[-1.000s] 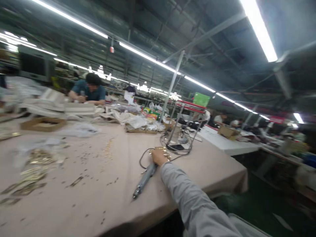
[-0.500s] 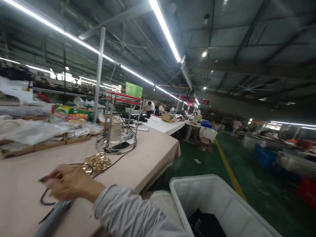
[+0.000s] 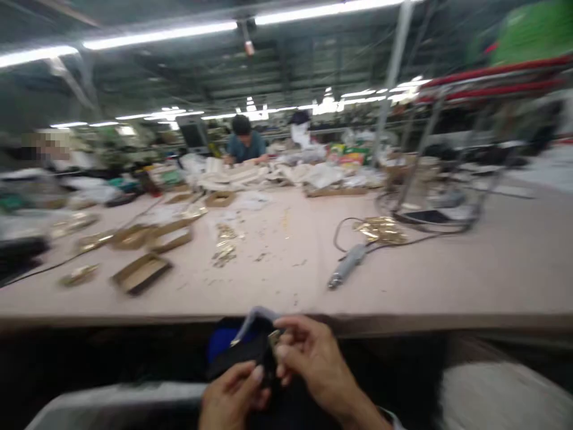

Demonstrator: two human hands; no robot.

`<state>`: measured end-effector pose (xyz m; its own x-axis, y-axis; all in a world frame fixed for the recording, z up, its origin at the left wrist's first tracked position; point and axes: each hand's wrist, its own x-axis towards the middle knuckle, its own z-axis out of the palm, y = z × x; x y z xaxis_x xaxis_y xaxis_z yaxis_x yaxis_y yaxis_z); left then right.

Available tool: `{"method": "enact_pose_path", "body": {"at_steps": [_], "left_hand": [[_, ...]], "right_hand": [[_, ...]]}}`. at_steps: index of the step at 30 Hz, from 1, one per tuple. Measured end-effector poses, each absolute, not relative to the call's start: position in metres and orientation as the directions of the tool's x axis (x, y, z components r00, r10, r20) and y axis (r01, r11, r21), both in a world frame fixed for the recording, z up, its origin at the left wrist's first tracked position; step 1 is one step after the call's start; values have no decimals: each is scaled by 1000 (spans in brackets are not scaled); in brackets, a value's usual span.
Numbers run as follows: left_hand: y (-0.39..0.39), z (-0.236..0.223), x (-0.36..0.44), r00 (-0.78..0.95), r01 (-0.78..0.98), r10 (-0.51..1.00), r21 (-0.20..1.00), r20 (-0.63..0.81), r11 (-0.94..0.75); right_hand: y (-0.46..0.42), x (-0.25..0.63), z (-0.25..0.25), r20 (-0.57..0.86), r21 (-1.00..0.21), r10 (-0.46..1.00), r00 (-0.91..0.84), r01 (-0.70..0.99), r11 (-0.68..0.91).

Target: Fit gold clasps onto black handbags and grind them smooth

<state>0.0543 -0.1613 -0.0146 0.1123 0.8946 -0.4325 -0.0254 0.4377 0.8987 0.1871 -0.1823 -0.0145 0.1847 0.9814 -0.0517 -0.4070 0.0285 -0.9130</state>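
Observation:
Both my hands are low in front of the table edge, closed on a dark piece of fabric or bag (image 3: 244, 358) with a small metal fitting at its top. My left hand (image 3: 230, 397) pinches its lower part. My right hand (image 3: 313, 358) grips its upper edge by the fitting. On the pinkish table (image 3: 447, 280) beyond lie a grey corded hand tool (image 3: 347, 266) and a heap of gold metal parts (image 3: 380, 230). The picture is blurred by motion.
Open cardboard trays (image 3: 141, 272) and scattered gold fittings (image 3: 224, 251) lie on the left of the table. A wire stand with a red top (image 3: 447, 149) is at right. Another person (image 3: 244, 143) works at the far side, behind piled white material. A white bin (image 3: 505, 394) is low right.
The view swung from the right aisle back to face the table. My right hand left the tool on the table and came down; both hands now hold the dark piece.

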Motion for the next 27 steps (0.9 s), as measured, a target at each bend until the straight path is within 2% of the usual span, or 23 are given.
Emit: {"method": "enact_pose_path", "body": {"at_steps": [2, 6, 10, 15, 21, 27], "left_hand": [[-156, -22, 22, 56, -80, 911, 908, -408, 412], [-153, -33, 10, 74, -199, 938, 917, -338, 346], [-157, -30, 18, 131, -221, 937, 911, -324, 347], [-157, -27, 13, 152, -207, 943, 923, -297, 324], [-160, -32, 8, 170, -234, 944, 918, -284, 319], [-159, -28, 3, 178, -222, 950, 930, -258, 294]], "right_hand": [[-179, 178, -23, -57, -900, 987, 151, -435, 14], [-179, 179, -25, -73, -911, 996, 46, -410, -48], [-182, 182, -26, -80, -945, 993, 90, -322, -47], [-184, 184, -27, 38, -997, 997, 72, -57, 42], [-182, 185, -17, 145, -949, 985, 95, 295, 111], [-171, 183, 2, 232, -876, 964, -129, 403, 265]]}}
